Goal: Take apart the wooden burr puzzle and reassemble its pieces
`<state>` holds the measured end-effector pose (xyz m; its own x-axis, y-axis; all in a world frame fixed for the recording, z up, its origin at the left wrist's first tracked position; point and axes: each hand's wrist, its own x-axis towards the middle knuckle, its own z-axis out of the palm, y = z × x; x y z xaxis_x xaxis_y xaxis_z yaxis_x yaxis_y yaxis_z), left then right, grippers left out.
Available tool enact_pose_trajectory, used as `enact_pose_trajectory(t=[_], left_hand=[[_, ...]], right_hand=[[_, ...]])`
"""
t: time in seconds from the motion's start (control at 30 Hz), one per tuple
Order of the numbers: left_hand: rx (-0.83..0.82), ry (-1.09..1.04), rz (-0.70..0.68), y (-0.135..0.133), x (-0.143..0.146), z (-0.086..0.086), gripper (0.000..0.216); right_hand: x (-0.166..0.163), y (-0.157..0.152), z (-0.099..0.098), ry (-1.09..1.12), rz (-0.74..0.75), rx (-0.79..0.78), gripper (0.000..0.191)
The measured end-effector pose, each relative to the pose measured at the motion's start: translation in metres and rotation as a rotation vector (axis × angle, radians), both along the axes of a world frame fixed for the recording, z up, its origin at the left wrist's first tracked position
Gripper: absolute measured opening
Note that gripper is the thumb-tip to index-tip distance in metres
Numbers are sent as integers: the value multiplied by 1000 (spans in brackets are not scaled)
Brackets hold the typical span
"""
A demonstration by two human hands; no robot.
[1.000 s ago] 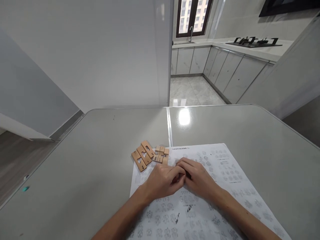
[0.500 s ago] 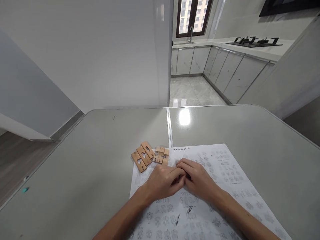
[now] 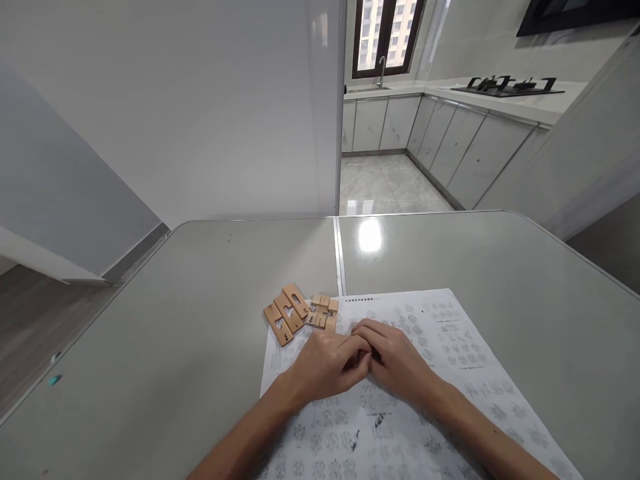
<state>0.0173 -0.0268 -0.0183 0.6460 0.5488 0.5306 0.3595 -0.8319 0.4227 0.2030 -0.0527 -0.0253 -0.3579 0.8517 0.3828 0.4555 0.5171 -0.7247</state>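
Note:
My left hand and my right hand meet over a large printed sheet, fingers curled and touching at the tips. Whether anything is between them is hidden by the fingers. Just beyond my left hand lie flat wooden puzzle pieces with cut-out slots and dark numerals, side by side and overlapping the sheet's corner. Right beside them is a group of smaller, paler wooden pieces, also notched, one bearing a numeral. Rows of small line diagrams cover the sheet, with a couple of dark marks near its middle.
The grey table has a metal seam running away from me. A small teal object lies near its left edge. Beyond stand a white panel and a kitchen counter with a stove.

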Motion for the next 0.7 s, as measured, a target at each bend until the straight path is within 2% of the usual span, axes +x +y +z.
enact_pose_trajectory(t=[0.7], left_hand=[[-57,24,-16,0,-1,2,9]], right_hand=[[-1,0,1,-22,3,4,30]])
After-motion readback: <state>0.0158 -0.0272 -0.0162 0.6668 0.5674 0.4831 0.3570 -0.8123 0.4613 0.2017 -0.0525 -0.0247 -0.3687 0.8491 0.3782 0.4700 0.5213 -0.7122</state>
